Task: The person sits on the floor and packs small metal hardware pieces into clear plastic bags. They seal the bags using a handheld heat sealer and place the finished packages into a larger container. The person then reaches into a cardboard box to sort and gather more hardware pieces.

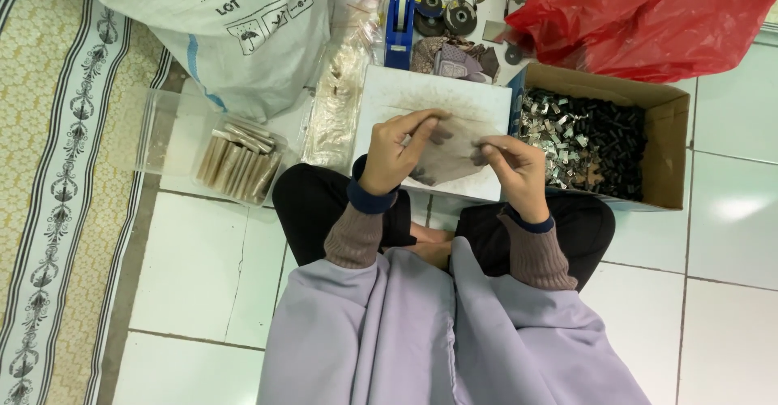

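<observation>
Here, at the centre of the frame, the person sits cross-legged on the tiled floor (203,267) and holds a small clear plastic sleeve (450,155) between both hands, just above a white board (389,97) that lies in front of the knees. The left hand (395,150) has its grip pinched together on the sleeve's left edge, thumb over forefinger; the right hand (515,170) has its grip closed on the right edge, so the sleeve hangs taut between them with its lower corner pointing down. By the look of it, the step in hand is opening or readying the sleeve for filling, though whether anything is already inside cannot be told. To the right of the frame an open cardboard box (664,129) holds a heap of small dark and silvery metal pieces (587,141); to the left a clear tray (162,141) carries a row of filled tan packets (239,162). A next move would probably call for one hand to let go and reach right to the box while the other keeps the sleeve's mouth apart.
</observation>
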